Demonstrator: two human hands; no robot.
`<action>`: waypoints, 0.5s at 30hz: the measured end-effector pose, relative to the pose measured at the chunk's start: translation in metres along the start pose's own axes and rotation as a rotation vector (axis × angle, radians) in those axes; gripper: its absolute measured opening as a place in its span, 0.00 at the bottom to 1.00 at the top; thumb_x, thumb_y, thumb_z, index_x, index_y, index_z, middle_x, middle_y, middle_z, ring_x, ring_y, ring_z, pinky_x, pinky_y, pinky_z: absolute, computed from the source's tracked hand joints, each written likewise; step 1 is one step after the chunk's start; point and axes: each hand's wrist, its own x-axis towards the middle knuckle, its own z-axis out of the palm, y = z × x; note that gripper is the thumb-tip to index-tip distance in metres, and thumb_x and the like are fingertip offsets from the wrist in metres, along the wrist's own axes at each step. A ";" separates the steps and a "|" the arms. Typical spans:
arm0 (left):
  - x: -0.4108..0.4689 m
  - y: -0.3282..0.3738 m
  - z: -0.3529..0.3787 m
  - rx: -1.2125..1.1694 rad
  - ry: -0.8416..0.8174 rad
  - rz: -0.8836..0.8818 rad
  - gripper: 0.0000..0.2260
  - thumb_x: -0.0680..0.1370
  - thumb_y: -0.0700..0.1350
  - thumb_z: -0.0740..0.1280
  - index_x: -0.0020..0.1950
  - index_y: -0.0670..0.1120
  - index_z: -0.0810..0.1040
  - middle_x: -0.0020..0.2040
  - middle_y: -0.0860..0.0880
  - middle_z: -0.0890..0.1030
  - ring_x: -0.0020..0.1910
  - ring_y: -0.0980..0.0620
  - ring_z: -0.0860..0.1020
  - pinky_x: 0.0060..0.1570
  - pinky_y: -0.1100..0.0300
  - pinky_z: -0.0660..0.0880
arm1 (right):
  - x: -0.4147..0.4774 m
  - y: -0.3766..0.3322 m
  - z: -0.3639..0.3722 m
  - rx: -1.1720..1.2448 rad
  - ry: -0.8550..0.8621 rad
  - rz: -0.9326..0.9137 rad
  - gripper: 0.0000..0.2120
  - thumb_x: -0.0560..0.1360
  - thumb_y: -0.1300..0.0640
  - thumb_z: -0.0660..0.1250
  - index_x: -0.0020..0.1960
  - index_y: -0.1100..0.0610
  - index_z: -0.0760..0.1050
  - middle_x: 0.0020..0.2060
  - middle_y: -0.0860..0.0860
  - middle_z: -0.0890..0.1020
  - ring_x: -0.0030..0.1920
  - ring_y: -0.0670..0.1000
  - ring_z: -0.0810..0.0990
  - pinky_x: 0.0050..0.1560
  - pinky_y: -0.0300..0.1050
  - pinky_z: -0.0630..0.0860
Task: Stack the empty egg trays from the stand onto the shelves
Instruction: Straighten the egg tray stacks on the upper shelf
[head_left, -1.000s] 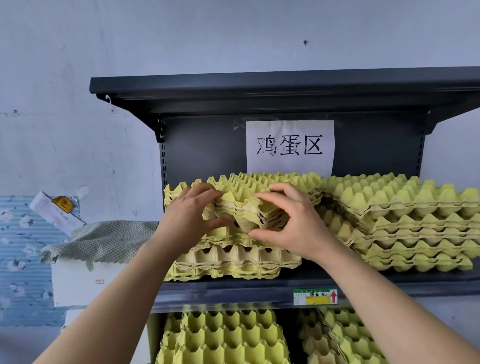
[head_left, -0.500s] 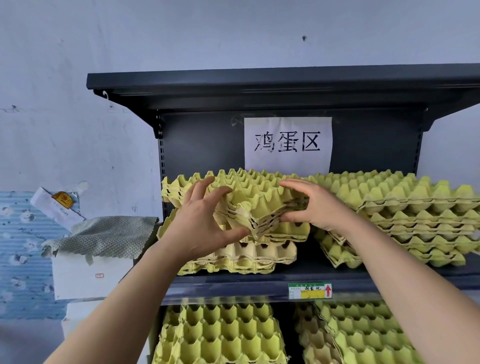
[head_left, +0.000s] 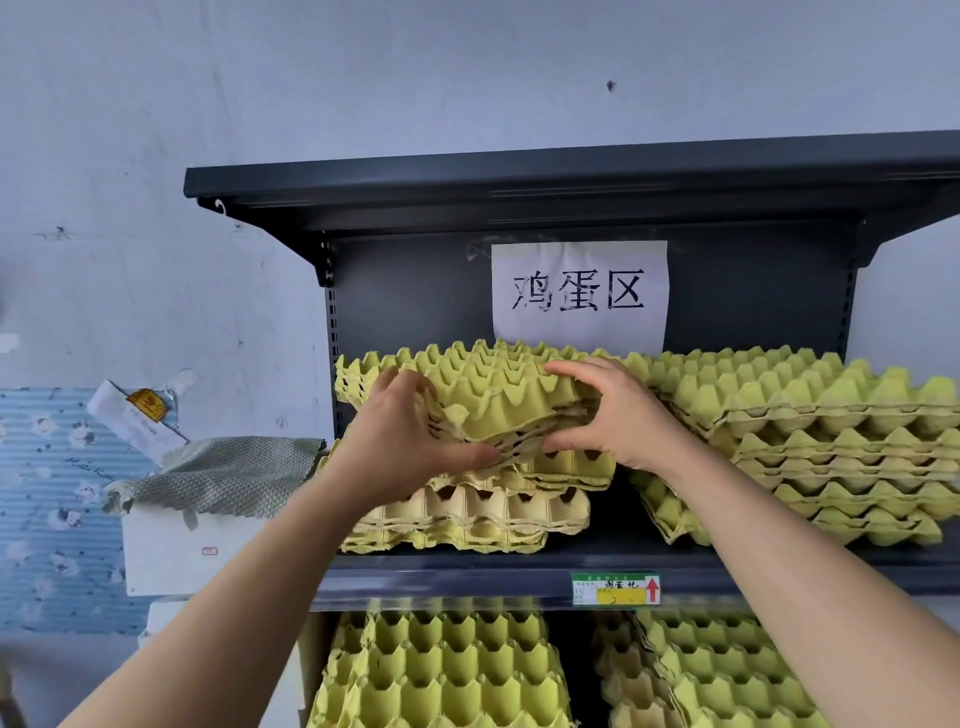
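A bundle of yellow-green egg trays lies on top of the left stack on the dark metal shelf. My left hand grips the bundle's front left corner, thumb underneath and fingers on top. At the front right corner my right hand holds the same bundle, its fingers curled over the upper edge. The bundle is askew on the stack below it. A second, taller stack of trays stands to the right on the same shelf.
The shelf above overhangs the trays. A paper sign hangs on the back panel. More tray stacks fill the shelf below. Left of the unit stands a white box with a green mesh cloth on it.
My right hand slid from the front of the bundle to its right corner. My left hand shifted its grip at the left corner, and the bundle went slightly further back onto the stack.
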 end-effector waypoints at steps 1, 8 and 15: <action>0.003 -0.004 -0.005 -0.031 -0.002 0.016 0.39 0.55 0.66 0.77 0.59 0.50 0.70 0.63 0.52 0.71 0.59 0.51 0.72 0.54 0.58 0.72 | 0.000 -0.003 0.000 0.008 0.032 -0.023 0.41 0.57 0.43 0.80 0.67 0.42 0.70 0.64 0.45 0.69 0.68 0.47 0.63 0.70 0.47 0.59; 0.026 -0.042 -0.031 -0.340 -0.091 0.004 0.31 0.55 0.53 0.83 0.53 0.54 0.73 0.55 0.50 0.78 0.52 0.43 0.80 0.49 0.43 0.80 | 0.012 -0.015 0.003 -0.055 0.142 -0.136 0.26 0.66 0.51 0.76 0.63 0.48 0.75 0.54 0.45 0.76 0.59 0.48 0.71 0.69 0.53 0.60; 0.035 -0.077 -0.030 -0.512 -0.149 -0.051 0.27 0.65 0.33 0.78 0.59 0.46 0.71 0.55 0.50 0.78 0.53 0.51 0.78 0.42 0.60 0.79 | 0.012 -0.005 0.018 -0.232 -0.060 -0.036 0.33 0.69 0.41 0.70 0.71 0.44 0.64 0.70 0.44 0.67 0.71 0.48 0.61 0.72 0.52 0.54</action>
